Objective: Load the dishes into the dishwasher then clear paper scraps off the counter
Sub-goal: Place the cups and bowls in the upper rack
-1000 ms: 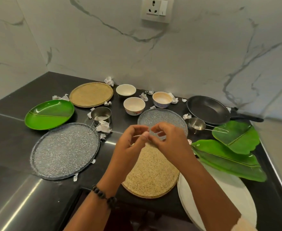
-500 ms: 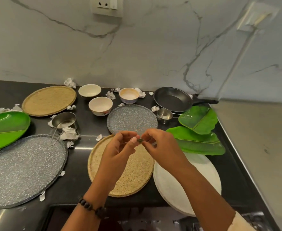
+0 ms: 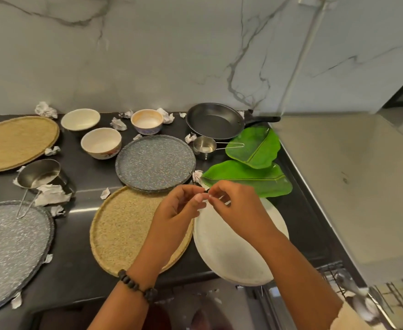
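Note:
My left hand and my right hand meet fingertip to fingertip above the counter, over the seam between a tan woven plate and a white plate. Together they pinch a tiny dark item; what it is I cannot tell. Behind them lie a speckled grey plate, three bowls, a black pan and two green leaf plates. Crumpled paper scraps lie scattered among the dishes.
A large speckled plate and a second tan plate fill the left side, with a steel measuring cup between them; another cup sits by the pan. A wire rack shows at the bottom right, below the counter edge.
The view has swung to the right. My hands stay joined at the fingertips and now hover nearer the white plate than the middle of the tan plate.

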